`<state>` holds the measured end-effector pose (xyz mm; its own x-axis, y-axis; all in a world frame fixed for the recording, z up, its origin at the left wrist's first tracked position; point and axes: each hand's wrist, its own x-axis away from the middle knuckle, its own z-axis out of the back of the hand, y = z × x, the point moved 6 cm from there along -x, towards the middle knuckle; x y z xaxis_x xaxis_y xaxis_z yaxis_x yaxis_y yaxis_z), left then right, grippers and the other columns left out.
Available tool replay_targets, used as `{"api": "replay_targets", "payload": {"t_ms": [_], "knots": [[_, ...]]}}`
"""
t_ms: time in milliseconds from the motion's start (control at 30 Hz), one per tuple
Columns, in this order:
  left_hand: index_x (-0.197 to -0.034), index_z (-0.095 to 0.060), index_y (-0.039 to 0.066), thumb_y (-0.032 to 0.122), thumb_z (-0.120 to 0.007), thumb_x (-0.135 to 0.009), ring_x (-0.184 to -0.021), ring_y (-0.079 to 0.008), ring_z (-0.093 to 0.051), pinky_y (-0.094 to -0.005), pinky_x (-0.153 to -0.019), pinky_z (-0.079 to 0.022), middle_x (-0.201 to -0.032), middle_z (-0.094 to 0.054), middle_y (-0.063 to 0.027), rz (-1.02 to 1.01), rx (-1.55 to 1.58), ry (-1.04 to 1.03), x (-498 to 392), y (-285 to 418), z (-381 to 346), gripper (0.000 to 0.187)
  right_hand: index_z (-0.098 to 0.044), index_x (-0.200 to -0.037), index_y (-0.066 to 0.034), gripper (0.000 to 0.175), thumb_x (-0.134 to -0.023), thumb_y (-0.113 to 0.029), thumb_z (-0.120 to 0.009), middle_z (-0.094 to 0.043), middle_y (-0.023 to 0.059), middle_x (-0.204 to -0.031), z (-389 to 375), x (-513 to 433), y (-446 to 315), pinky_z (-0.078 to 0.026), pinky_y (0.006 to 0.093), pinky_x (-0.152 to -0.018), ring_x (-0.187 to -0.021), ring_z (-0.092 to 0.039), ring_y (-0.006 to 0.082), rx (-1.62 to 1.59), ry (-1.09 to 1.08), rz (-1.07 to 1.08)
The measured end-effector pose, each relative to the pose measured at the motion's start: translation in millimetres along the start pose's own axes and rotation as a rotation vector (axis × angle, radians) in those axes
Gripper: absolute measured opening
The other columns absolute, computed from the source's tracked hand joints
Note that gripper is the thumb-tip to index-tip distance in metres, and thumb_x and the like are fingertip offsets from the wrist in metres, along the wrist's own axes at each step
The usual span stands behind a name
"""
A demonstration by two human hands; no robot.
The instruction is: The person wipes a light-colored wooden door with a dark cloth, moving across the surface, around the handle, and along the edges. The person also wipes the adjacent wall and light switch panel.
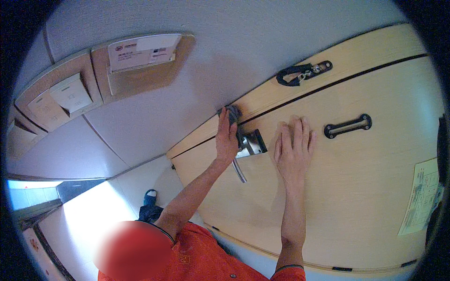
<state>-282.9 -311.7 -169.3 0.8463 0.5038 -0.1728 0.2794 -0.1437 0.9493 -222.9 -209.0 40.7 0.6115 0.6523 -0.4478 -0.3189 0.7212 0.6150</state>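
My left hand point(226, 138) presses a dark grey cloth point(232, 111) against the wooden door frame point(260, 102), just above the lock. Part of the cloth is hidden behind my fingers and hangs down over the side of the metal lock plate point(250, 144). A curved metal lever handle point(239, 171) sticks out below my left wrist. My right hand point(293, 151) rests on the light wooden door point(337, 182) with nothing in it, its fingers a little apart. It sits between the lock plate and a black-ended door-chain track point(348, 125).
A door chain with a black sleeve point(295, 74) hangs on the frame. Light switches point(72, 93) and a card holder point(140, 75) bearing writing are mounted on the wall point(218, 77). A printed sheet point(418, 196) is fixed to the door. My shoe point(150, 197) stands on the floor.
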Motion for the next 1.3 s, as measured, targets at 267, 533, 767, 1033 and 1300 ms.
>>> {"api": "replay_targets", "payload": {"t_ms": [267,533,767,1033,1300], "knots": [[-0.159,-0.028,-0.004,0.005,-0.051,-0.104,-0.156,-0.0449,-0.019,-0.0487,-0.127,-0.021,-0.17,-0.019,-0.0255,-0.067,-0.091,-0.075,65,34,-41,0.061,-0.065,-0.13,-0.0114,0.038,-0.092,-0.015,-0.065,-0.054,0.017,-0.148,-4,1,-2,-0.035,0.0591,-0.114,-0.142,-0.047,0.0378,0.021,0.016,-0.004],[-0.16,-0.027,-0.004,0.0,-0.048,-0.104,-0.157,-0.0491,-0.013,-0.0549,-0.127,-0.013,-0.17,-0.017,-0.0259,-0.22,-0.017,0.086,108,47,-58,0.06,-0.063,-0.132,-0.0085,0.042,-0.092,-0.021,-0.064,-0.052,0.0191,-0.15,-1,7,1,-0.034,0.0587,-0.118,-0.145,-0.044,0.0389,-0.057,0.002,0.037],[-0.158,-0.033,-0.003,0.015,-0.041,-0.111,-0.15,-0.0379,-0.039,-0.0398,-0.121,-0.031,-0.159,-0.041,-0.0281,0.027,0.196,0.01,55,52,-56,0.051,-0.068,-0.124,-0.0069,0.036,-0.088,-0.009,-0.066,-0.055,0.0193,-0.144,3,19,15,-0.043,0.0556,-0.113,-0.14,-0.049,0.0408,-0.384,0.267,0.035],[-0.148,-0.049,-0.004,0.019,-0.042,-0.112,-0.105,-0.0237,-0.058,-0.0363,-0.097,-0.046,-0.12,-0.065,-0.0158,-0.21,0.171,0.219,34,114,14,0.043,-0.073,-0.112,-0.0019,0.027,-0.087,-0.01,-0.068,-0.062,0.0199,-0.136,7,24,20,-0.046,0.0507,-0.112,-0.134,-0.055,0.0401,-0.507,0.469,-0.065],[-0.159,-0.03,-0.004,0.01,-0.041,-0.109,-0.151,-0.0388,-0.035,-0.0423,-0.124,-0.025,-0.162,-0.038,-0.0254,-0.545,-0.172,-0.034,-6,127,-34,0.053,-0.071,-0.112,-0.0001,0.03,-0.084,-0.011,-0.067,-0.063,0.0183,-0.132,8,23,25,-0.047,0.0481,-0.111,-0.131,-0.058,0.0369,-0.606,0.576,-0.046]]}}
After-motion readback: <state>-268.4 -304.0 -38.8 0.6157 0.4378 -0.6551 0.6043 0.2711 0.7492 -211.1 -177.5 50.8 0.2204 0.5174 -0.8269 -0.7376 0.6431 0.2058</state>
